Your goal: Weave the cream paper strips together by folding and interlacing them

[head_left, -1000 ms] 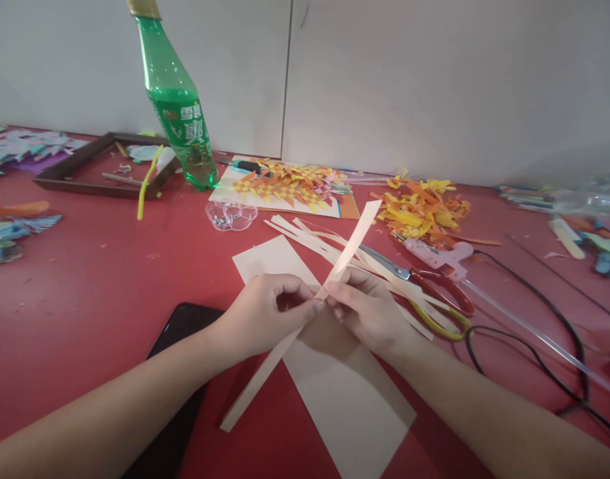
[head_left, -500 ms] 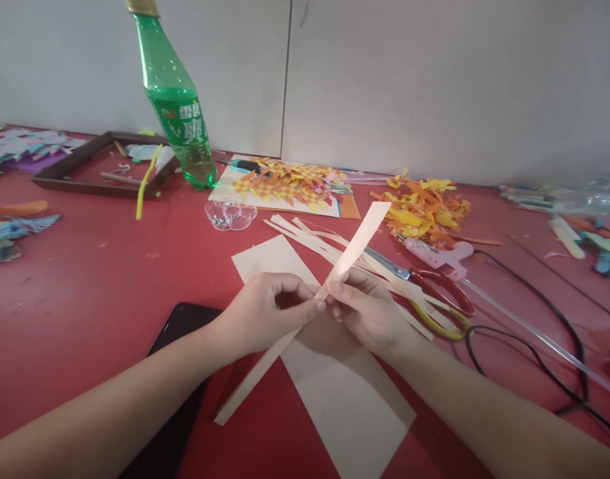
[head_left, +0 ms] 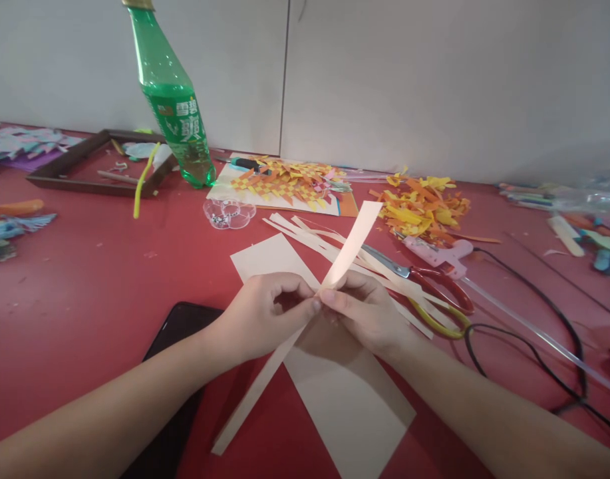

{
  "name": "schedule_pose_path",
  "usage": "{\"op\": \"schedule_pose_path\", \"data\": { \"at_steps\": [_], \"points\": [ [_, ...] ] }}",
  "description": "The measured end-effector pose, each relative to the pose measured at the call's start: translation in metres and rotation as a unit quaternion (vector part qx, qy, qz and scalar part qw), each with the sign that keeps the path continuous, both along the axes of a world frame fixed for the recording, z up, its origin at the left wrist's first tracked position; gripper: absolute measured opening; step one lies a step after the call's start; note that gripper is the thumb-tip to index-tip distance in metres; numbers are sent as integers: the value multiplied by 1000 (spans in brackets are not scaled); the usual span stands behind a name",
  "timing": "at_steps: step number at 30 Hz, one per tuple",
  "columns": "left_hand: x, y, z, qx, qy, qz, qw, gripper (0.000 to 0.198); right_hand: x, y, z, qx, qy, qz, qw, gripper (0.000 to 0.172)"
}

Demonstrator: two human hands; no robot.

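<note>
A long cream paper strip [head_left: 352,243] runs diagonally from the lower left up to the right. Both hands pinch it near its middle, above the red table. My left hand [head_left: 265,319] has thumb and fingers closed on the strip. My right hand [head_left: 369,309] pinches it right beside, fingertips almost touching the left ones. Under the hands lies a cream paper sheet [head_left: 352,406]. More cream strips [head_left: 309,236] lie just beyond the hands.
Red-handled scissors [head_left: 429,289] and a pink glue gun [head_left: 442,256] with a black cable [head_left: 544,313] lie to the right. Orange and yellow paper scraps [head_left: 422,206], a woven paper piece [head_left: 285,183], a green bottle [head_left: 172,106], a wooden frame [head_left: 92,166], a black phone [head_left: 177,372].
The strip's lower end has slid a little further down and left, and my thumbs have closed up together at the pinch. The view shifted slightly.
</note>
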State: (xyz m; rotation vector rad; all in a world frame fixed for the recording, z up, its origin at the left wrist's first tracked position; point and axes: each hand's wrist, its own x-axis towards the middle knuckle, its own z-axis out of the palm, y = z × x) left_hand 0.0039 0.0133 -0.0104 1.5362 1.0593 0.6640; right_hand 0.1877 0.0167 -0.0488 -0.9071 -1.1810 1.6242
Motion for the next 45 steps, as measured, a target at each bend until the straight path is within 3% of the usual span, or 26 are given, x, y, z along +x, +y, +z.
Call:
{"op": "schedule_pose_path", "data": {
  "at_steps": [6,14,24,32,41,45],
  "points": [
    [1,1,-1,13,0,-12,1000,24,-2,2,4,-44,49,-39,997,25],
    [0,1,-2,-6,-15,-16,1000,16,0,0,2,0,10,-6,1000,23],
    [0,1,-2,7,-2,-34,999,24,-3,4,3,-45,57,-56,996,26],
    [0,-2,-2,37,50,-26,998,27,-1,-2,0,13,9,1,1000,20],
    [0,0,0,25,33,-42,998,28,-2,3,5,-36,36,-39,998,25],
    [1,0,-1,30,48,-35,998,27,-2,3,3,-15,39,-24,999,24]
  ]
}}
